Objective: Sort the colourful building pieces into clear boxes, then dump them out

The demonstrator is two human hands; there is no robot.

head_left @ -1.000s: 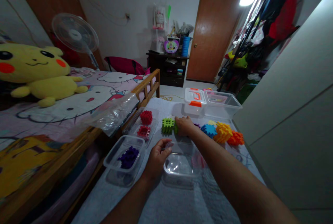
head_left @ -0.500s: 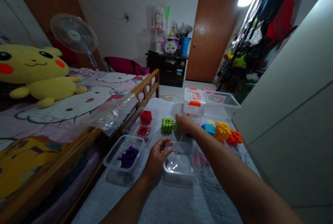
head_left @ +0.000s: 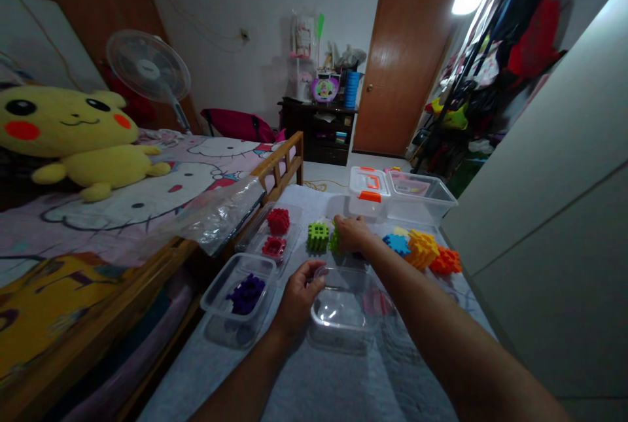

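My left hand [head_left: 299, 298] curls round the left rim of an empty clear plastic container [head_left: 343, 311] on the grey cloth. My right hand [head_left: 350, 234] reaches further out and rests, fingers bent, on a green toothed plastic block; a second green block [head_left: 318, 237] stands just left of it. Whether the right hand grips the block is hidden. Blue [head_left: 396, 244], yellow-orange [head_left: 422, 248] and orange blocks [head_left: 445, 260] lie in a row to the right. A clear tub with purple blocks [head_left: 243, 294] sits at the left, and a tray with red blocks [head_left: 277, 232] behind it.
A clear storage box with an orange-latched lid [head_left: 400, 193] stands at the far end of the cloth. A wooden bed frame [head_left: 275, 167] with a yellow plush toy [head_left: 73, 140] runs along the left. A white cabinet wall [head_left: 549, 212] closes the right. A fan [head_left: 147, 72] stands behind.
The view has shifted slightly; both hands stay where they were, the left on the container rim and the right on the green blocks.
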